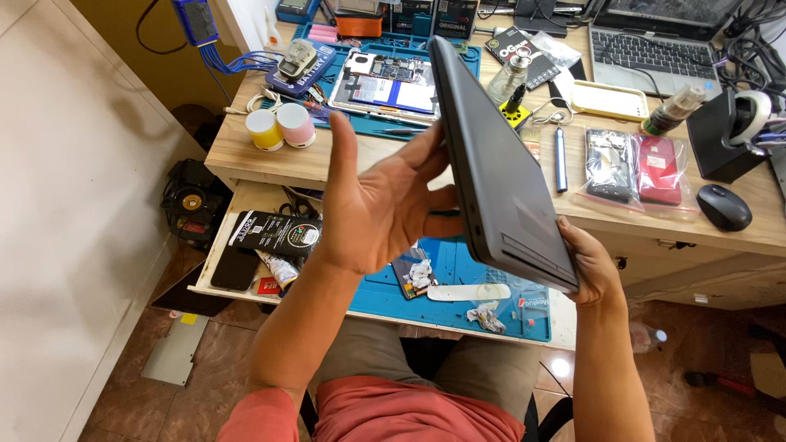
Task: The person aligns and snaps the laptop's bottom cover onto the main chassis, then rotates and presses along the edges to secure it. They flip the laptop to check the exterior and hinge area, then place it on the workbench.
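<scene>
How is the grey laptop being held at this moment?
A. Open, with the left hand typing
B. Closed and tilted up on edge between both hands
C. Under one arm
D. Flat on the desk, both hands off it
B: the closed laptop stands tilted on edge, left hand against one face, right hand gripping its lower corner.

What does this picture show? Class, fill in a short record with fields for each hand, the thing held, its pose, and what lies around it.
left hand: open, fingers spread flat against one face of the tablet
right hand: grips the tablet's near lower corner from below
tablet: dark grey, held on edge above the drawer, tilted
drawer: pulled out, blue mat inside
desk: wooden, with pink and yellow round speakers, a mouse, two phones in a bag
</scene>
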